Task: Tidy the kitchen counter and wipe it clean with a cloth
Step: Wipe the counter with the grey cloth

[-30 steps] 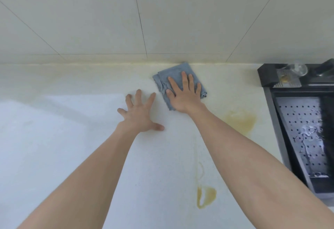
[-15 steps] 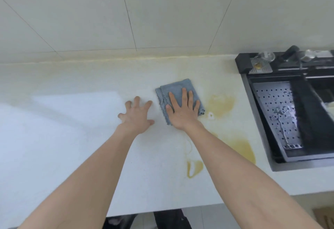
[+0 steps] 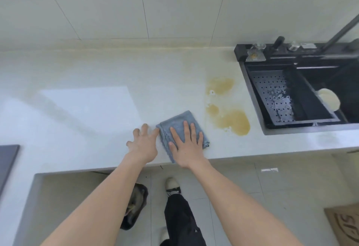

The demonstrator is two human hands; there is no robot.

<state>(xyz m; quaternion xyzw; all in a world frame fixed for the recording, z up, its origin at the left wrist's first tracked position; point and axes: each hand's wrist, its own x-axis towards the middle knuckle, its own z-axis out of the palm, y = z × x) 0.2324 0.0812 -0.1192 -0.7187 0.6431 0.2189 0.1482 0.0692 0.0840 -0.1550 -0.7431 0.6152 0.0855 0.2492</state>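
The right hand point(image 3: 186, 146) lies flat and open, fingers spread, pressing a folded blue cloth point(image 3: 179, 127) onto the pale bench point(image 3: 87, 109) close to its front edge. The left hand point(image 3: 143, 144) is open too, palm down on the bare surface, holding nothing, its fingertips touching the cloth's left edge.

Progress, as I judge it: the tidying looks done, since no loose items stand on the part of the bench in view, only the corner of a dark panel point(image 3: 7, 160) at the far left. The wiping is well short of finished. Just right of the cloth, between it and the black sink point(image 3: 252, 82), sit the yellow-brown stains point(image 3: 233, 123), untouched by the cloth at this instant. A faint yellow tint also runs along the back of the bench under the tiled wall point(image 3: 155, 8), so that strip probably wants a pass as well.

The count: one cloth, two hands, one sink. Three stain patches: a large one nearest the front, a small one touching its left side, another large one further back. In the sink, one perforated tray point(image 3: 275, 94) and one pale round object point(image 3: 329, 101), perhaps a plate or sponge; I cannot tell which.
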